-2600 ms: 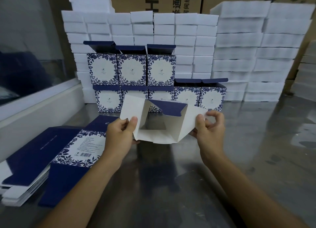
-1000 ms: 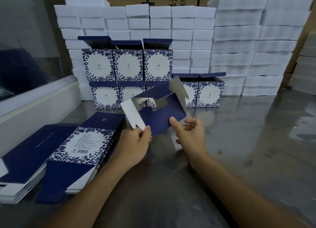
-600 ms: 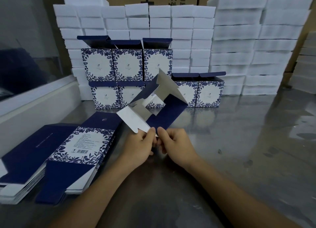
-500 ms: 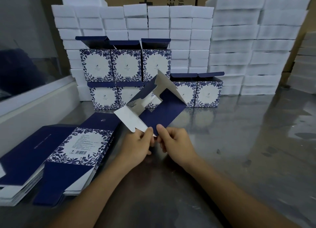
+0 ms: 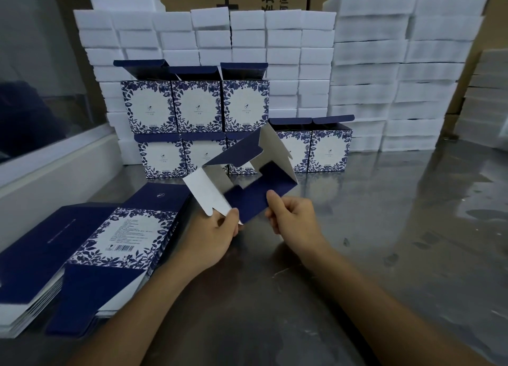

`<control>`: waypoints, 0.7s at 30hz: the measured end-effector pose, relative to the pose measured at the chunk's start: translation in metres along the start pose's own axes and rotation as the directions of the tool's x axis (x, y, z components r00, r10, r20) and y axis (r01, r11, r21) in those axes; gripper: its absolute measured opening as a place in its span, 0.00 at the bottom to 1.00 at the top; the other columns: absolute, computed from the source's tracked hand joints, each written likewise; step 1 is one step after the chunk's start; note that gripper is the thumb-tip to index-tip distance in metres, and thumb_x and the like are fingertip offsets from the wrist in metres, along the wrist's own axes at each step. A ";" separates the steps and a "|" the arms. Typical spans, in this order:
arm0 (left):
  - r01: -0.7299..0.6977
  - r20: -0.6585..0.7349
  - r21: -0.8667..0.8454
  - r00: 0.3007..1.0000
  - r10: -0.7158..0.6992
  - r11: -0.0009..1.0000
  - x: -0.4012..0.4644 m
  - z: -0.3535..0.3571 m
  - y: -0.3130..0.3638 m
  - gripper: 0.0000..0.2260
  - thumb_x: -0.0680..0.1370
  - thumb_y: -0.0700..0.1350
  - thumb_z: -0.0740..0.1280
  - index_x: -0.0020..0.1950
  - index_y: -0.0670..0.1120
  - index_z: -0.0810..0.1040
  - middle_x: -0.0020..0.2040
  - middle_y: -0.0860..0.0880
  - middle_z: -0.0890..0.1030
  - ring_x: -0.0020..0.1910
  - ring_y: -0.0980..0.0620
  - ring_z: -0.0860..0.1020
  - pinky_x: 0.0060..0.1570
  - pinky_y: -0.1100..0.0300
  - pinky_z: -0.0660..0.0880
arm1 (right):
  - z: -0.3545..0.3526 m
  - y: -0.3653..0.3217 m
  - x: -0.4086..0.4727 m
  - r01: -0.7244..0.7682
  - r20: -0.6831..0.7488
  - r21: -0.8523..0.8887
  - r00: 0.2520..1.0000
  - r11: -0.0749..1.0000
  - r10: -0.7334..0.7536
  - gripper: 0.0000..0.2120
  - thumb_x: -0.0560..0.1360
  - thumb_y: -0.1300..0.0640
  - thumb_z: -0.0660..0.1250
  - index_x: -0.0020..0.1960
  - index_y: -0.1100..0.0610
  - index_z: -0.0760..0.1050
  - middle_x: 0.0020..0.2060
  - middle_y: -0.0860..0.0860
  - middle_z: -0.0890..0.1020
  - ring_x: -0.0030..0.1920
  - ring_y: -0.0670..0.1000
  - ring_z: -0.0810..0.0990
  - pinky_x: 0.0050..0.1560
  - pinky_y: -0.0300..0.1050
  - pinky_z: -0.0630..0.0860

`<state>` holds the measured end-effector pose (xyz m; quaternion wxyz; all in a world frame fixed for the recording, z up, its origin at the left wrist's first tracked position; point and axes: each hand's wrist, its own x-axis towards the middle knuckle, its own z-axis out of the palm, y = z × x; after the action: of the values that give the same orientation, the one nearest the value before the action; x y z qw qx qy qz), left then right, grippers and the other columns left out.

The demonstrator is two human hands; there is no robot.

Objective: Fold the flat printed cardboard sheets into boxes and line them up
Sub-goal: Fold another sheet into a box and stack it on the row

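A half-formed box [image 5: 255,198], navy outside and white inside, hangs tilted above the metal table [image 5: 384,228] with its bottom flaps spread toward me. My left hand [image 5: 214,239] pinches a white flap at its lower left corner. My right hand [image 5: 294,217] pinches the navy flap from the right, thumb on top. Behind it, folded blue-floral boxes [image 5: 198,106] stand in two stacked rows, lids open. A pile of flat printed sheets [image 5: 110,242] lies at the left.
Tall stacks of white foam blocks [image 5: 371,77] fill the back of the table, with brown cartons behind them. A white ledge and glass pane [image 5: 41,91] run along the left side. Bare steel shows to the right of my hands.
The box was turned from its open side facing me to its bottom flaps facing me. My hands came together at its lower edge; the right thumb has now slid up onto the navy flap.
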<state>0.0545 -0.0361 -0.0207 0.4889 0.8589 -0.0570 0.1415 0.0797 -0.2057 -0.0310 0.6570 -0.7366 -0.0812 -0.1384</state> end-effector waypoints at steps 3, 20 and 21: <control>-0.014 -0.038 0.004 0.999 0.014 1.000 0.001 -0.003 0.001 0.23 0.80 0.46 0.63 0.25 0.56 0.78 0.34 0.55 0.83 0.32 0.59 0.80 0.42 0.52 0.80 | -0.005 0.000 0.004 0.003 -0.087 0.026 0.996 1.000 0.000 0.24 0.83 0.47 0.62 0.30 0.56 0.74 0.21 0.49 0.72 0.23 0.47 0.69 0.29 0.43 0.68; -0.114 -0.188 0.312 0.966 0.179 0.943 0.007 -0.010 -0.014 0.11 0.72 0.48 0.70 0.43 0.54 0.67 0.32 0.55 0.76 0.32 0.53 0.76 0.32 0.57 0.70 | -0.021 -0.011 0.003 0.270 -0.137 -0.162 0.946 0.949 -0.293 0.08 0.81 0.51 0.64 0.60 0.43 0.71 0.49 0.34 0.79 0.50 0.36 0.78 0.42 0.33 0.76; -0.125 -0.194 0.296 0.963 0.187 0.947 0.007 -0.011 -0.014 0.16 0.72 0.48 0.71 0.51 0.57 0.65 0.41 0.55 0.79 0.38 0.49 0.78 0.35 0.54 0.73 | -0.020 -0.012 0.002 0.305 -0.121 -0.153 0.938 0.940 -0.324 0.10 0.82 0.53 0.63 0.62 0.42 0.70 0.50 0.32 0.79 0.52 0.35 0.78 0.43 0.31 0.76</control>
<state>0.0623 -0.0191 -0.0255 0.3524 0.8914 -0.0502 0.2806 0.0758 -0.2243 -0.0168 0.5802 -0.7440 -0.1410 -0.2998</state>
